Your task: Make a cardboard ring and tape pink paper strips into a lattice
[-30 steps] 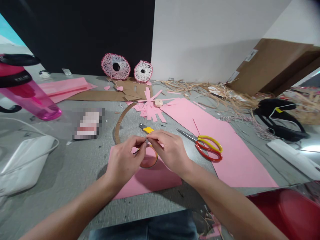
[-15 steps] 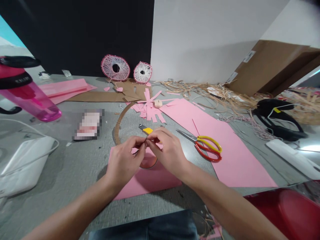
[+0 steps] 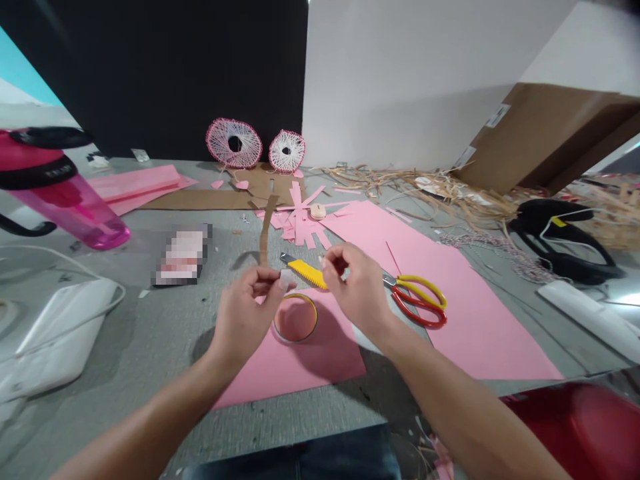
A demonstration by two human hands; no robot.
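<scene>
My left hand (image 3: 250, 310) is closed in a pinch, with a small pale piece (image 3: 287, 277) at its thumb tip. From behind its fingers a narrow brown strip (image 3: 267, 230) rises away from me, its lower end hidden. To the right, my right hand (image 3: 356, 287) pinches a tiny whitish scrap (image 3: 321, 260), too small to make out well. Below and between the hands, a roll of tape (image 3: 296, 319) lies flat on a pink paper sheet (image 3: 295, 370). Just beyond them is a yellow box cutter (image 3: 307, 272), partly behind my right hand.
Red-and-yellow-handled scissors (image 3: 420, 300) rest on a larger pink sheet (image 3: 470, 320) at right. Pink paper strips (image 3: 300, 220) lie farther back. A pink bottle (image 3: 75, 200), a phone (image 3: 183, 257) and a white device (image 3: 65, 327) are at left. Two string-wound rings (image 3: 234, 143) lean against the wall.
My hands have come apart, the right one moving right and slightly up. The brown strip has swung from a curve at the left to nearly upright. The tape roll and box cutter are more exposed.
</scene>
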